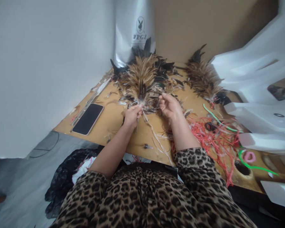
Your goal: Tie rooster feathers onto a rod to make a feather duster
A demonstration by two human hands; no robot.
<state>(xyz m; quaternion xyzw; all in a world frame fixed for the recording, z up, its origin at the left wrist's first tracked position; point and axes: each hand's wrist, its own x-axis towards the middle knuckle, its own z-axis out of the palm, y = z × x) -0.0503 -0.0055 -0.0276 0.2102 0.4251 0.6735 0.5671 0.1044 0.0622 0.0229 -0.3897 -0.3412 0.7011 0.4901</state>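
Note:
My left hand (132, 114) pinches the white, fluffy base of a fan-shaped bundle of brown feathers (142, 76), whose tips point away from me. From that base a whitish string (153, 131) trails down over the wooden table (118, 133) to its front edge. To the right, apart from the bundle's base, my right hand (169, 107) has its fingers curled and thumb and forefinger together. Anything small between those fingertips is too hard to make out. Dark and brown loose feathers (165, 71) lie behind and around the bundle.
A phone (88, 118) lies on the left. On the right are another feather bundle (201, 77), tangled red strings (211, 139), a green cord (256, 168) and a white sewing machine (254, 69). A silvery bag (135, 19) stands behind; a black plastic bag (61, 177) is below left.

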